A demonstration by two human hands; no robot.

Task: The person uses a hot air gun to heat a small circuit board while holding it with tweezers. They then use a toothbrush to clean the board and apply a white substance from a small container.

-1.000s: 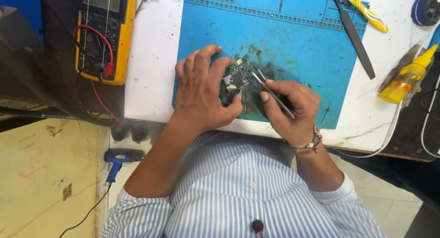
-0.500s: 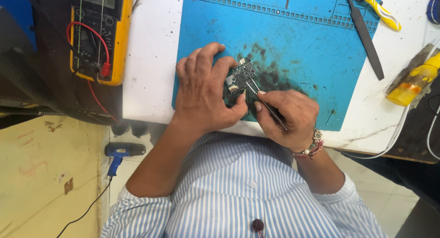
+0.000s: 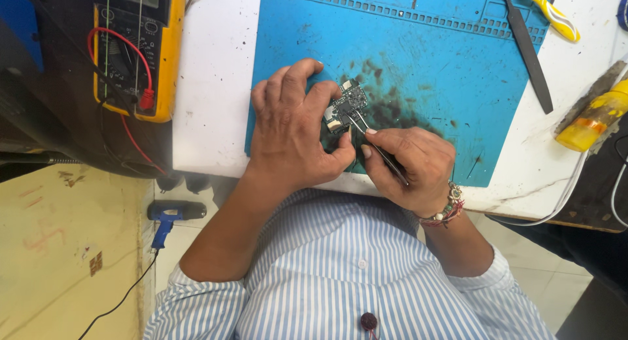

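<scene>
My left hand (image 3: 291, 130) rests on the blue work mat (image 3: 418, 65) and pins a small dark circuit board (image 3: 347, 106) with fingers and thumb. My right hand (image 3: 412, 160) grips slim metal tweezers (image 3: 366, 134), whose tips touch the board's lower part. The board lies over a sooty patch of the mat, near the table's front edge. My palm hides the board's left side.
A yellow multimeter (image 3: 131, 45) with red and black leads sits at the far left. A dark flat tool (image 3: 528, 52), a yellow-handled tool (image 3: 556, 16) and a yellow bottle (image 3: 592, 121) lie to the right. A blue glue gun (image 3: 171, 214) lies on the floor below.
The view has shifted slightly. Both hands stay on the board; the tweezers' tips have edged a little along it.
</scene>
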